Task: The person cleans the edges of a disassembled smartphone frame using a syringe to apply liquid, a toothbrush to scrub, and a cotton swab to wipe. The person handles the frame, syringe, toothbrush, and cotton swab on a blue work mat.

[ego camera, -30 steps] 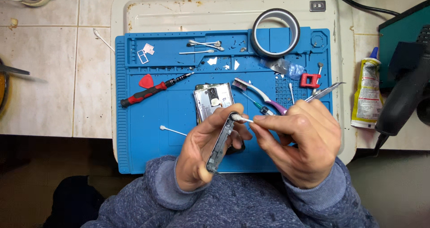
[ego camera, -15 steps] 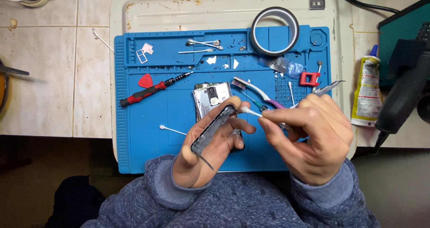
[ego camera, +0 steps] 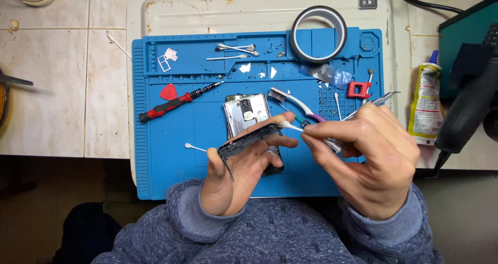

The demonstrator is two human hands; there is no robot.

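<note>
Phone frame [ego camera: 249, 138] gripped in left hand [ego camera: 236, 173]; right hand [ego camera: 371, 157] pinches cotton swab [ego camera: 290, 126] against it, above blue mat [ego camera: 171, 155]

Red screwdriver [ego camera: 174, 103], tape roll [ego camera: 317, 34]

Glue tube [ego camera: 425, 106], white and yellow with blue cap, upright right of blue mat [ego camera: 171, 176], printed label along its body
</note>
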